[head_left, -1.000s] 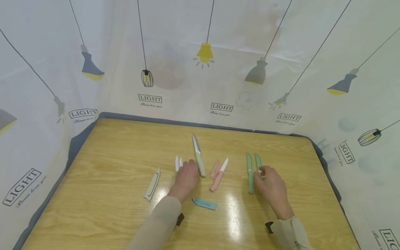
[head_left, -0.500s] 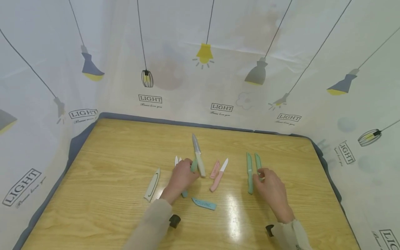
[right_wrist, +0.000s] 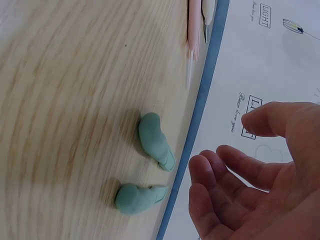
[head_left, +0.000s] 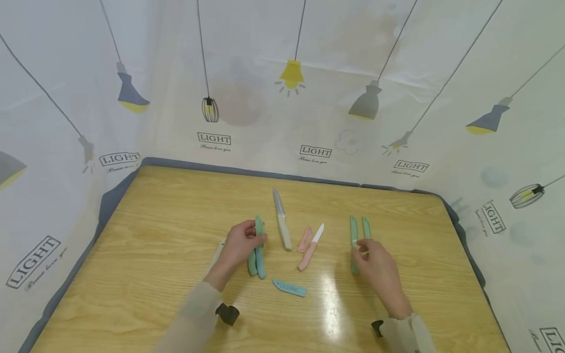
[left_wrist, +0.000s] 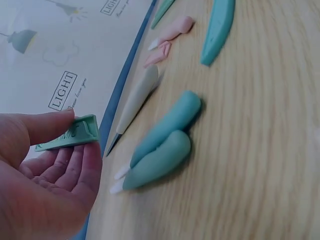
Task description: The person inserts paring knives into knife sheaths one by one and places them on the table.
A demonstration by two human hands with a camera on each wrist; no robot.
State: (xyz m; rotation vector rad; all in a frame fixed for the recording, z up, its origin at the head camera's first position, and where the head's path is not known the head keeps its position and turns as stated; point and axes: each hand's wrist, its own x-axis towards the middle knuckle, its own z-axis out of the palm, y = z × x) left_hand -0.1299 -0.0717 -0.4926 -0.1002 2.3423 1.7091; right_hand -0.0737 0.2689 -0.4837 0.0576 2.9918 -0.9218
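Note:
My left hand (head_left: 238, 245) pinches a green knife sheath (left_wrist: 89, 131) between thumb and fingers, raised off the tabletop. Below it lie two small knives side by side, one with a green handle (left_wrist: 160, 162) and one with a blue handle (left_wrist: 172, 120); their white blade tips show in the left wrist view. My right hand (head_left: 378, 264) hovers with loosely bent fingers and nothing in its grasp. Under and beside it two green sheathed knives (right_wrist: 153, 140) lie about parallel; in the head view the hand partly covers them.
Between the hands lie a large knife with a cream handle (head_left: 284, 233), a pink knife (head_left: 307, 256) and a pink sheath (head_left: 304, 239). A blue sheath (head_left: 289, 288) is nearer me. A cream sheath (head_left: 216, 255) is partly behind the left hand. Printed cloth (head_left: 265, 132) surrounds the wooden table (head_left: 145, 274).
My left hand has lifted the green sheath and shifted left, turning so the sheath points away and uncovering the green and blue handles. The right hand has moved slightly left.

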